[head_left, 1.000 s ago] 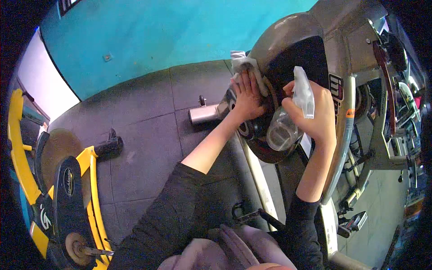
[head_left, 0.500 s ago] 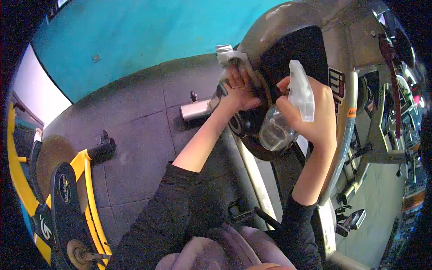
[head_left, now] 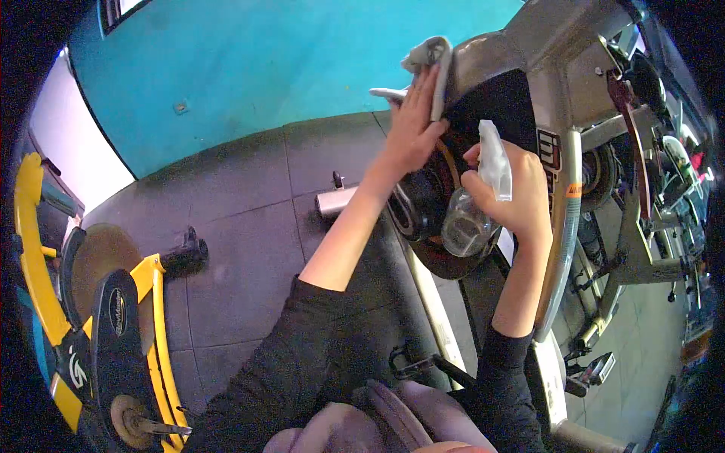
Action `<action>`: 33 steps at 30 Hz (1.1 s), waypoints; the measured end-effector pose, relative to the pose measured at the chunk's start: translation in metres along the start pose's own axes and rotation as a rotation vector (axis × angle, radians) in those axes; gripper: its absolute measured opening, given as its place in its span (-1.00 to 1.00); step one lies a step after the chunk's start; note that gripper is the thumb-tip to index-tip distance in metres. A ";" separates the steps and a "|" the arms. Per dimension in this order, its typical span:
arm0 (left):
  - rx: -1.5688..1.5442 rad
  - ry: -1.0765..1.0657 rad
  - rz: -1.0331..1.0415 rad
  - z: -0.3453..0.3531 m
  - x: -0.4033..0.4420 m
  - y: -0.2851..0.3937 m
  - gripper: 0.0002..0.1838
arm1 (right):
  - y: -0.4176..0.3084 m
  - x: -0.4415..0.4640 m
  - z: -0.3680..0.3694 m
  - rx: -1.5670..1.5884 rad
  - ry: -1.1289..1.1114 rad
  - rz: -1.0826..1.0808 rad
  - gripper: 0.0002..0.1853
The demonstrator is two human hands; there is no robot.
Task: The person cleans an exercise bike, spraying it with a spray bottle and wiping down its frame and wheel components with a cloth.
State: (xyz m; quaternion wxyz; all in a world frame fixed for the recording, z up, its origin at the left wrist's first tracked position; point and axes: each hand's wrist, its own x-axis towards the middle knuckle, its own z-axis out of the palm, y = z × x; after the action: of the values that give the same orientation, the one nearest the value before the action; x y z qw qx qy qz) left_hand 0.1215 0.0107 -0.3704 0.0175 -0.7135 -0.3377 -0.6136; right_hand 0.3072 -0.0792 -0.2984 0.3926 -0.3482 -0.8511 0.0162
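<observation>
My left hand [head_left: 412,137] reaches forward with its fingers on a pale cloth [head_left: 439,54]. It presses the cloth against the outer edge of the grey curved wheel cover [head_left: 485,54] of an exercise bike; a folded end sticks out past the fingertips. Wrapped around the neck of a clear spray bottle with a white trigger head [head_left: 495,160] is my right hand [head_left: 522,198]. That bottle tilts in front of the bike's dark wheel [head_left: 451,263], its lower part showing below the thumb. Liquid inside is hard to make out.
A yellow and black exercise bike [head_left: 115,317] stands at the left. Ahead rises a turquoise wall [head_left: 264,68] above dark floor tiles [head_left: 234,257]. The bike's pale frame tube [head_left: 429,302] and a pedal [head_left: 408,364] are close to my body. More gym equipment [head_left: 604,302] stands at the right.
My left hand and the cloth have moved up and to the right along the wheel cover. The right hand still grips the spray bottle, and the view has shifted slightly.
</observation>
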 end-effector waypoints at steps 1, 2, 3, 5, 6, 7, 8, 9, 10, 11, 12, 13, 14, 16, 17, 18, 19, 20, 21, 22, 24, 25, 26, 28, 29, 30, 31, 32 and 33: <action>-0.058 0.051 0.002 0.007 0.005 0.013 -0.13 | 0.002 -0.001 0.001 -0.011 -0.003 -0.003 -0.69; -0.058 0.052 0.008 0.012 0.010 0.024 -0.13 | 0.003 0.000 0.000 -0.024 -0.007 -0.008 -0.69; -0.009 0.044 0.121 0.017 0.013 0.031 -0.20 | 0.003 0.001 -0.001 -0.025 -0.004 -0.010 -0.69; 0.028 -0.044 0.194 0.014 0.018 0.056 -0.33 | 0.001 0.002 -0.002 0.006 0.007 -0.034 -0.69; 0.027 -0.048 0.193 0.016 0.019 0.051 -0.33 | 0.001 0.002 -0.003 0.023 0.012 -0.044 -0.68; -0.034 -0.074 0.191 0.017 0.021 0.044 -0.33 | 0.000 0.002 -0.004 0.070 0.008 -0.067 -0.68; -0.095 -0.100 0.189 0.019 0.022 0.038 -0.34 | 0.001 0.001 -0.003 0.069 0.007 -0.062 -0.68; -0.068 -0.060 0.242 0.018 0.021 0.033 -0.32 | 0.004 0.001 -0.001 0.022 -0.003 -0.051 -0.68; -0.070 -0.063 0.242 0.019 0.020 0.029 -0.32 | 0.005 0.001 0.000 -0.023 -0.013 -0.039 -0.69; -0.050 -0.031 0.208 0.020 0.018 0.025 -0.31 | 0.004 0.001 -0.002 0.003 -0.020 -0.026 -0.69; -0.030 0.002 0.173 0.021 0.016 0.021 -0.29 | 0.004 0.001 -0.001 0.004 -0.020 -0.025 -0.69; -0.006 0.048 0.128 0.025 0.011 0.020 -0.26 | 0.004 0.000 0.001 0.012 0.008 -0.011 -0.69; -0.006 0.047 0.127 0.028 0.008 0.018 -0.26 | 0.003 0.000 0.002 0.019 0.037 0.002 -0.69; -0.099 0.188 -0.044 0.036 0.001 0.007 -0.22 | 0.002 0.000 0.003 -0.005 0.043 0.027 -0.70; -0.151 0.224 -0.058 0.037 -0.002 0.000 -0.20 | 0.001 0.000 0.004 -0.030 0.050 0.053 -0.70; -0.152 0.223 -0.058 0.041 -0.007 -0.014 -0.20 | 0.000 0.000 0.004 -0.030 0.051 0.053 -0.70; -0.303 0.244 -0.167 0.044 -0.009 -0.023 -0.21 | 0.000 0.000 0.005 -0.020 0.071 0.070 -0.70; -0.331 0.242 -0.182 0.045 -0.013 -0.032 -0.22 | 0.000 0.000 0.006 -0.010 0.089 0.086 -0.71; -0.359 0.241 -0.198 0.042 -0.014 -0.032 -0.23 | -0.001 0.001 0.005 -0.011 0.091 0.085 -0.71; -0.360 0.240 -0.197 0.040 -0.016 -0.032 -0.23 | -0.001 0.001 0.005 -0.015 0.075 0.088 -0.71; -0.234 0.211 -0.195 0.037 -0.017 -0.029 -0.24 | -0.001 0.001 0.004 -0.019 0.061 0.091 -0.71; -0.236 0.210 -0.195 0.036 -0.017 -0.025 -0.24 | -0.001 0.001 0.005 -0.019 0.065 0.094 -0.71; -0.184 0.198 -0.187 0.036 -0.015 -0.021 -0.24 | -0.001 0.001 0.005 -0.020 0.069 0.098 -0.71; -0.134 0.183 -0.178 0.033 -0.007 -0.008 -0.24 | -0.002 0.001 0.005 -0.018 0.072 0.090 -0.71; -0.039 0.170 -0.094 0.033 -0.002 -0.002 -0.25 | -0.002 0.001 0.004 -0.015 0.074 0.080 -0.71; 0.057 0.157 -0.010 0.033 0.003 0.006 -0.25 | -0.001 0.001 0.003 -0.015 0.074 0.084 -0.71; 0.005 0.180 0.011 0.035 0.006 0.016 -0.31 | -0.001 0.001 0.002 -0.017 0.063 0.077 -0.71; 0.003 0.177 0.007 0.034 0.010 0.023 -0.31 | 0.000 0.001 0.002 -0.018 0.052 0.069 -0.70; 0.099 0.137 0.082 0.034 0.012 0.025 -0.36 | 0.000 0.001 0.002 -0.020 0.049 0.073 -0.70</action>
State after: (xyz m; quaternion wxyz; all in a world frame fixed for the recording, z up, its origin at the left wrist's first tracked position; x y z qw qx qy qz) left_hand 0.1641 0.0119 -0.3579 0.1008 -0.6812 -0.3362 -0.6424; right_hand 0.3050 -0.0777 -0.2990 0.4092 -0.3831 -0.8280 0.0133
